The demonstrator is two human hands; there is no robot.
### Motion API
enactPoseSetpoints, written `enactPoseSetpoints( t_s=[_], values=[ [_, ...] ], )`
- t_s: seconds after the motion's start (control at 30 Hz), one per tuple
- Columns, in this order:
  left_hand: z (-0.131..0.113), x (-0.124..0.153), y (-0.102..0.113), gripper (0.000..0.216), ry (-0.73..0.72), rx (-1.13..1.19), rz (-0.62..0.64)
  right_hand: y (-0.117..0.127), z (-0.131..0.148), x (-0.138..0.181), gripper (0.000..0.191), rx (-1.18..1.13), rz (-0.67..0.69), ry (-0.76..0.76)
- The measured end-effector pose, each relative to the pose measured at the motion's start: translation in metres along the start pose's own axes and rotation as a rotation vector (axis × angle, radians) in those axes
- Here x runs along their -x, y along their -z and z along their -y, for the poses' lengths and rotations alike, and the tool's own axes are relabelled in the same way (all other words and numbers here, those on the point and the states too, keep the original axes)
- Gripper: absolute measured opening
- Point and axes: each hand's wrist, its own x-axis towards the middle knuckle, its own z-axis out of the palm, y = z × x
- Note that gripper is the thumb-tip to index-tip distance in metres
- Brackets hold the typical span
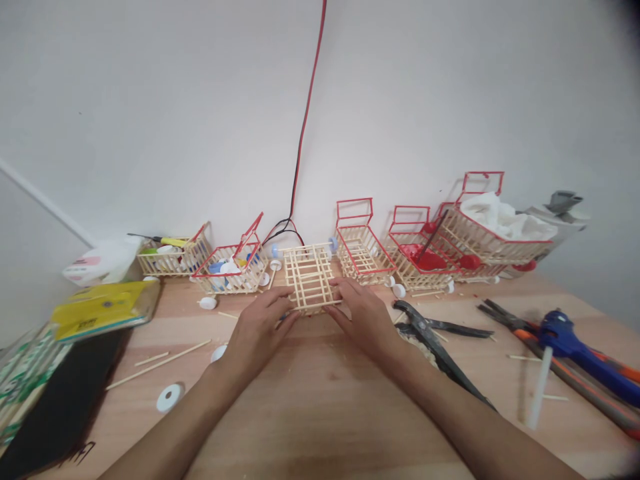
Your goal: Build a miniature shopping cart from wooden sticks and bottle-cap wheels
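Note:
Between my hands is a small cart made of thin wooden sticks (309, 273), tilted so its slatted underside shows, with pale wheels at its far end. My left hand (265, 327) grips its near left corner, thumb below and fingers on top. On the near right corner, my right hand (363, 313) pinches the frame in the same way. Just behind and to the right stands a similar stick cart (363, 253) with a red handle. Another cart with a red rim (233, 267), holding blue and white pieces, stands to the left.
More stick carts (423, 260) line the wall at right. A blue glue gun (575, 340), pliers (505, 313) and black-handled cutters (440, 347) lie at right. Loose sticks (160, 363), a white disc (169, 397), a yellow packet (105, 308) and a black board (65, 400) are at left.

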Motion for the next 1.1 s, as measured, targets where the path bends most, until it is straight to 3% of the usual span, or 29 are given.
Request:
enactPoseSetpoints(
  t_s=[0.2,0.5,0.83,1.1],
  values=[
    [0.0009,-0.0001,-0.0003,0.006,0.011,0.006,0.016,-0.0001,-0.0011,0.0003,0.024,-0.013,0.001,0.001],
    [-0.0022,-0.0006,0.001,0.038,0.025,-0.013,0.038,-0.0007,-0.0021,0.0004,0.024,-0.038,-0.008,0.001],
    [-0.0009,0.0004,-0.0005,0.026,0.01,-0.022,0.022,0.0004,-0.0021,-0.0003,0.008,-0.064,-0.015,0.016],
    [-0.002,0.0014,-0.0014,0.021,-0.018,-0.066,0.01,-0.0001,-0.0047,0.0,0.015,-0.076,-0.016,0.02]
  ],
)
